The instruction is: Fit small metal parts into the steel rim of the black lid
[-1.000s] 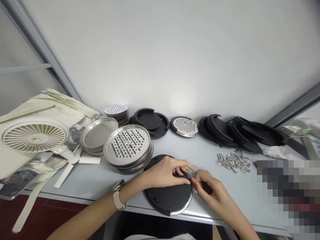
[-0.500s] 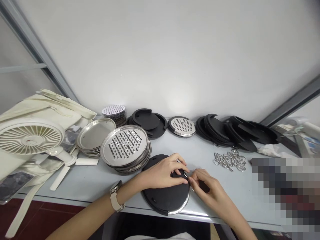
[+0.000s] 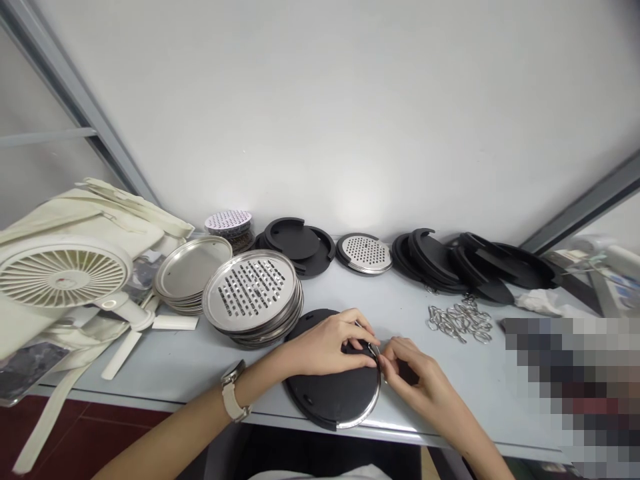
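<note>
A round black plate (image 3: 337,390) lies flat near the table's front edge, a shiny metal rim showing along its lower right side. My left hand (image 3: 333,343) rests on top, its thumb and fingers closed around the plate's right edge. Between the fingertips of both hands sits a small metal wire clip (image 3: 373,349), partly hidden. My right hand (image 3: 413,370) pinches the clip from the right side. To the right is a pile of similar wire clips (image 3: 460,320).
Perforated metal grater discs (image 3: 255,293) are stacked at left, beside plain metal discs (image 3: 193,270). Black holders (image 3: 435,260) line the wall around a black-rimmed grater (image 3: 367,253). A small fan (image 3: 63,273) and a cream bag (image 3: 125,213) occupy the far left.
The clip at the plate's edge has tilted slightly between my fingertips. Both hands stay almost in place.
</note>
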Action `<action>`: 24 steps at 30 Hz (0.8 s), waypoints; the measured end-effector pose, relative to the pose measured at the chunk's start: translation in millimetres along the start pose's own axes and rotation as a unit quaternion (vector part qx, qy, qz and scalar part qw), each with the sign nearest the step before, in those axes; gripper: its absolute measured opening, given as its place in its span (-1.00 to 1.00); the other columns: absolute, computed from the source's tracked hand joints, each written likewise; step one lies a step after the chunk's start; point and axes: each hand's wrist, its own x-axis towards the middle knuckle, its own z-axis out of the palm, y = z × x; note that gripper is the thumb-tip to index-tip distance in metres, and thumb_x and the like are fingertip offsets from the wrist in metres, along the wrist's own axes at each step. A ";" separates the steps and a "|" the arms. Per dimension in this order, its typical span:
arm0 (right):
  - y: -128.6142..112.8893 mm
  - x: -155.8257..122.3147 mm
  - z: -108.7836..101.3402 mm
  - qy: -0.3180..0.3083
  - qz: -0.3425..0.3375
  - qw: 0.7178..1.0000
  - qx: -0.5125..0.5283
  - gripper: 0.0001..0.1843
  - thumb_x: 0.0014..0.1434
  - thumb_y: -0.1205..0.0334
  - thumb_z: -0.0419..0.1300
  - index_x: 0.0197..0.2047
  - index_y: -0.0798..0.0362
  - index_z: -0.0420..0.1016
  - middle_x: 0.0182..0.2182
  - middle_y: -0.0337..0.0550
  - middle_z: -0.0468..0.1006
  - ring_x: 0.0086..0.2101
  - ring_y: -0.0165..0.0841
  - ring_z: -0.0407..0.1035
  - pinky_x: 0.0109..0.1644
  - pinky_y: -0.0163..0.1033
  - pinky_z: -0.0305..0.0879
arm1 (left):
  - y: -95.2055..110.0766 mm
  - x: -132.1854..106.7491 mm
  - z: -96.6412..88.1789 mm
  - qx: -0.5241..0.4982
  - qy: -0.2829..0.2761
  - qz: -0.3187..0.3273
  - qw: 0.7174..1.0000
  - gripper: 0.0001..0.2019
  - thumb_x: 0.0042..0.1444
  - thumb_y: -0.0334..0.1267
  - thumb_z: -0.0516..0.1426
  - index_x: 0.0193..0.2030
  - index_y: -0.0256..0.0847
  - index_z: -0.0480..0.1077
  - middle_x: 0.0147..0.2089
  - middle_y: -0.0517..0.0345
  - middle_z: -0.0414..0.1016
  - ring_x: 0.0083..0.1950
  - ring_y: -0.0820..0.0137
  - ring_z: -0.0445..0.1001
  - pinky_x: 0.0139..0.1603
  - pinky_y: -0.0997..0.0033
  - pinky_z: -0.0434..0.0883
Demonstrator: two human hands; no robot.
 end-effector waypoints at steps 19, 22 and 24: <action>1.4 -1.4 0.5 0.000 0.002 1.000 -0.002 -0.66 0.35 0.16 -0.04 -0.48 -0.01 0.14 -0.50 -0.27 0.27 -0.42 -0.33 0.24 -0.33 -0.26 0.18 | -2.2 0.1 1.9 0.020 0.011 0.009 1.000 -0.71 0.05 -0.25 0.25 -0.06 -0.18 0.49 -0.03 0.05 0.42 -0.22 0.43 0.50 -0.16 0.44 0.48; -2.1 0.6 1.1 -0.007 0.000 1.000 0.000 -0.66 0.37 0.15 -0.07 -0.46 0.00 0.18 -0.49 -0.25 0.30 -0.40 -0.33 0.26 -0.31 -0.25 0.19 | -1.2 -0.2 1.0 0.010 0.013 0.008 1.000 -0.71 0.03 -0.25 0.27 -0.08 -0.20 0.48 -0.05 0.05 0.42 -0.22 0.44 0.49 -0.17 0.45 0.47; -2.1 1.5 1.2 -0.009 -0.002 1.000 0.002 -0.67 0.38 0.16 -0.07 -0.45 -0.01 0.18 -0.48 -0.25 0.30 -0.40 -0.32 0.26 -0.30 -0.24 0.19 | -0.3 0.0 0.5 0.007 0.013 0.007 1.000 -0.72 0.03 -0.26 0.27 -0.09 -0.21 0.48 -0.05 0.05 0.42 -0.22 0.44 0.49 -0.17 0.45 0.47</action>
